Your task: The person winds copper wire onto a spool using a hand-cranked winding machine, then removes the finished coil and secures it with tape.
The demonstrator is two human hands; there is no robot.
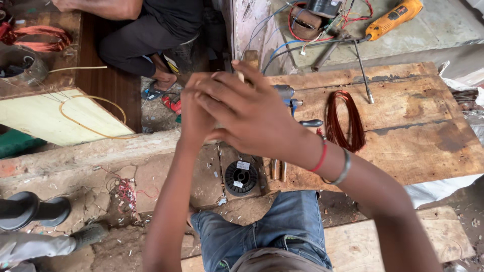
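While both hands, left hand and right hand, clench 1 pale stick, the copper coil lies well apart.

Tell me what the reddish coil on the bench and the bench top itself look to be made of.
The coil looks like enamelled copper wire: thin strands, glossy reddish-brown sheen. The bench top is bare, unfinished wood: visible grain, plank seams, dark stains and a worn, matt surface.

1 head camera looks steeply down, close above the wooden workbench.
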